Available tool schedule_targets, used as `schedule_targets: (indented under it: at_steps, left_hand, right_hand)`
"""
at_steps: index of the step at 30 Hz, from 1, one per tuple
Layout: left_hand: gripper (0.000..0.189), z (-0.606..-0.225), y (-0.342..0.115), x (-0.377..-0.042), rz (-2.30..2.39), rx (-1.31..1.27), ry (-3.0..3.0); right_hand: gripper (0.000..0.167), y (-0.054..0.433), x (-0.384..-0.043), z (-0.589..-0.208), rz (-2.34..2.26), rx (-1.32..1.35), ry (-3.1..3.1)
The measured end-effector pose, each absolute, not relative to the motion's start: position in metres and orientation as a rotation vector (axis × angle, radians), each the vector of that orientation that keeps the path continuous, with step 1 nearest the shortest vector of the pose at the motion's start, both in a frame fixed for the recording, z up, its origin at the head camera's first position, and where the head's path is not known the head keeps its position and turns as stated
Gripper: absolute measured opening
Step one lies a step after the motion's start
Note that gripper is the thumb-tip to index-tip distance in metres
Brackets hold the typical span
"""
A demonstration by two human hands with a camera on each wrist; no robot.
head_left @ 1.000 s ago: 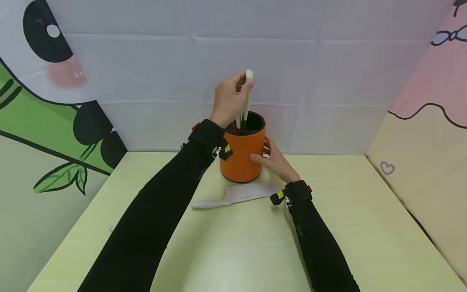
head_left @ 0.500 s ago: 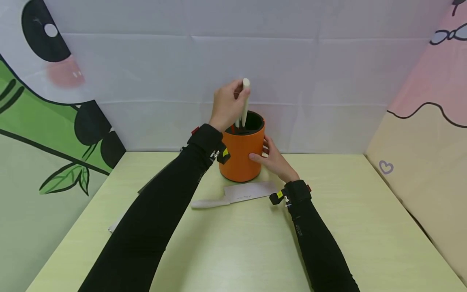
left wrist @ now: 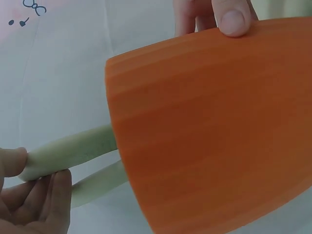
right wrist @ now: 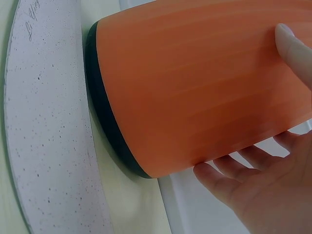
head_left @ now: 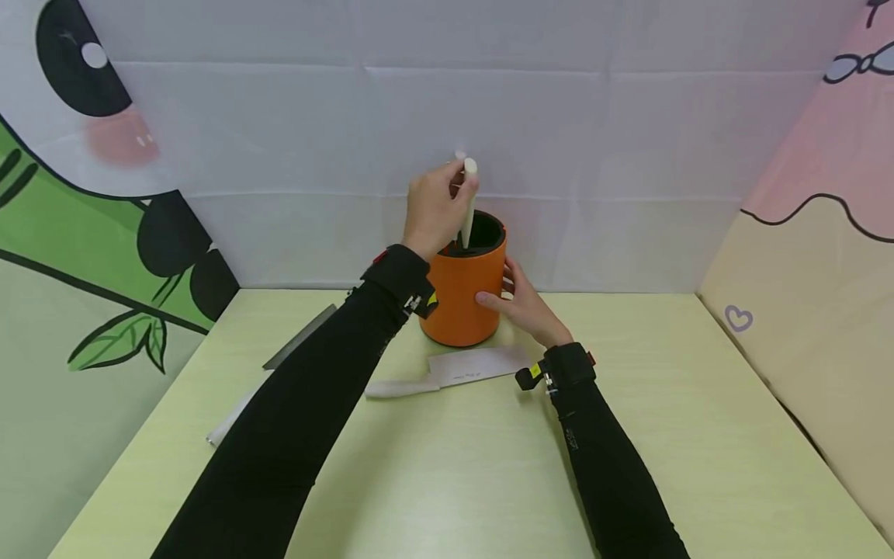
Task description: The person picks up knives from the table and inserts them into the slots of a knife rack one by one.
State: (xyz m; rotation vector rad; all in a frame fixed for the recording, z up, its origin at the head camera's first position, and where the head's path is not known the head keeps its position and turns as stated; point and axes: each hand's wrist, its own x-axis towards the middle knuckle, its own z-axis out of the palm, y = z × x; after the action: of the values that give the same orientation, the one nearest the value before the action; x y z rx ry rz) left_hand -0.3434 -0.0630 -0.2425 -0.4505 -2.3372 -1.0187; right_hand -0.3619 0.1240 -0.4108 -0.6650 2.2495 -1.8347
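Note:
An orange knife holder (head_left: pixel 461 299) with a dark rim stands upright on the table. My left hand (head_left: pixel 434 208) pinches the end of a cream-handled knife (left wrist: pixel 73 148), which sticks up from the holder's mouth; the part inside is hidden. Beside it rises a second cream handle (left wrist: pixel 100 183), close to my left fingers. Thumb in front and fingers round the side, my right hand (head_left: pixel 529 314) grips the holder's right wall. A cleaver (head_left: pixel 482 366) with a pale handle lies flat in front of the holder's base.
Left of the holder, partly under my left forearm, lie a grey flat blade-like piece (head_left: pixel 300 338) and a whitish piece (head_left: pixel 230 419). A pale cloth backdrop (head_left: pixel 314 155) hangs right behind the table (head_left: pixel 447 481).
My left hand has moved down with the knife, so its handle sits lower in the holder. A second handle end now shows behind my fingers. My right hand stays on the holder.

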Motion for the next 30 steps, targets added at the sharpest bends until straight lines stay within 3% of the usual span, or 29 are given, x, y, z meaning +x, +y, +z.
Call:
schedule_targets:
  at_steps: [16, 30]
  left_hand:
    - [0.046, -0.249, -0.073, -0.330, -0.995, -0.452, -2.307]
    - [0.038, -0.279, -0.133, -0.270, -0.827, -0.586, -2.396]
  right_hand:
    - [0.095, 0.125, -0.362, -0.407, -1.775, -0.680, 2.307]
    - [0.097, 0.149, -0.335, -0.373, -1.671, -0.866, 2.538]
